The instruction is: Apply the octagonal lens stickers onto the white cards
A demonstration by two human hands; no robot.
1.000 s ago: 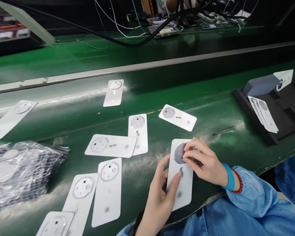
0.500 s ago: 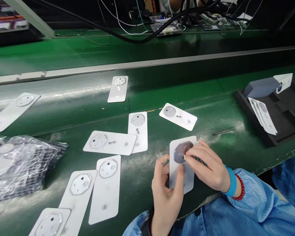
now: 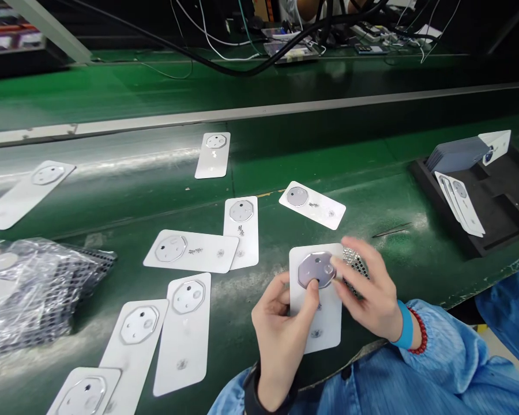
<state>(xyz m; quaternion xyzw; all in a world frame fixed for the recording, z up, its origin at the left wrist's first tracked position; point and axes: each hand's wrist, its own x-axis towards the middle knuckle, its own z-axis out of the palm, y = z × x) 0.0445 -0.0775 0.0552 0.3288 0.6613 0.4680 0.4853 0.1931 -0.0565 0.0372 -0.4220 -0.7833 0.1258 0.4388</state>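
Note:
A white phone back cover (image 3: 324, 343) with a grey octagonal camera plate (image 3: 310, 267) stands tilted up over the bench. My left hand (image 3: 281, 340) is closed on its left side, thumb across the front just under the plate. At the cover's upper right edge, my right hand (image 3: 369, 294) touches beside the camera plate with bent fingertips, and seems to pinch there; the exact contact is partly hidden. Behind these fingers shows a shiny dotted sheet (image 3: 355, 262). Beyond my hands, another white back cover (image 3: 326, 210) lies flat.
Several more white covers (image 3: 184, 340) lie to the left, some overlapping. A clear plastic bag (image 3: 30, 294) with a dotted sheet rests at far left. On the right, a black foam tray (image 3: 486, 245) holds white covers (image 3: 469, 210) and grey-blue panels (image 3: 458, 154). Cables (image 3: 251, 72) hang behind.
My left hand has shifted slightly left and turned the held cover to face me more. My right fingers have moved from over the camera plate to the cover's right edge.

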